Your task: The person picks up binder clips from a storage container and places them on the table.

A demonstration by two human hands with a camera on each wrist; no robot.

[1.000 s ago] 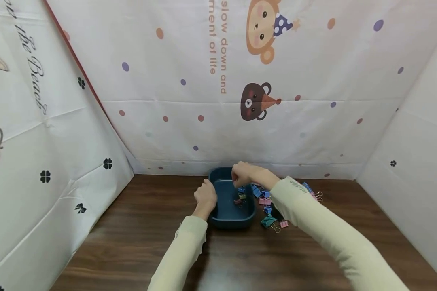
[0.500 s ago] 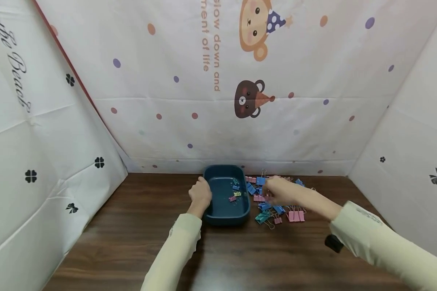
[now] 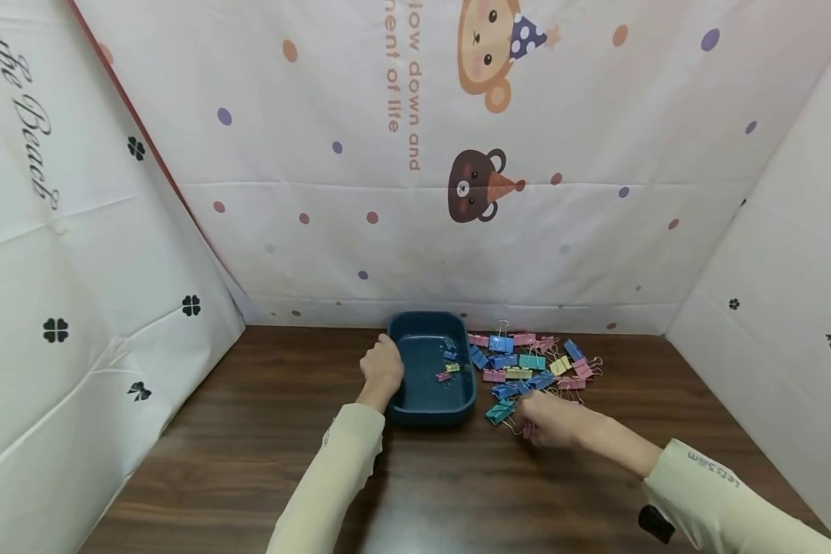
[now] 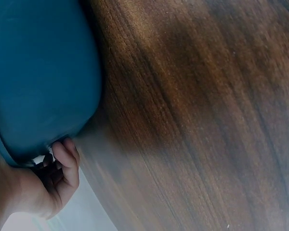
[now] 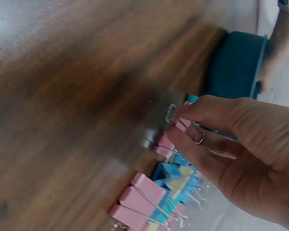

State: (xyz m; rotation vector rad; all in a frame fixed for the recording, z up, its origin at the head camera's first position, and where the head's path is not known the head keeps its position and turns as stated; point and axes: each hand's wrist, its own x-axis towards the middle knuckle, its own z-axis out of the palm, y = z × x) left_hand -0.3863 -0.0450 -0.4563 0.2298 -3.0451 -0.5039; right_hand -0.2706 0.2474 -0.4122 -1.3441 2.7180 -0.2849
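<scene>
My left hand (image 3: 382,365) grips the left wall of a dark blue bin (image 3: 431,418); in the left wrist view its fingers (image 4: 67,166) curl at the edge of the bin. Small binder clips lie inside on the right: a pink one (image 3: 443,377), a yellow one (image 3: 452,368), a blue one (image 3: 450,355) and a teal one behind. To the right of the bin, my right hand (image 3: 557,419) pinches a small pink binder clip (image 5: 183,123) between thumb and finger, low at the front of the clip pile. The hand hides part of that pile in the head view.
Several pink, blue, teal and yellow binder clips (image 3: 532,362) are spread right of the bin. A teal clip (image 3: 501,412) lies near the bin's front right corner. Printed white cloth (image 3: 318,254) hangs behind the brown wooden table (image 3: 305,462).
My right hand has left the space over the bin, passed over the clip pile and come down to its front, where it now pinches a small pink binder clip. The left hand stays on the bin.
</scene>
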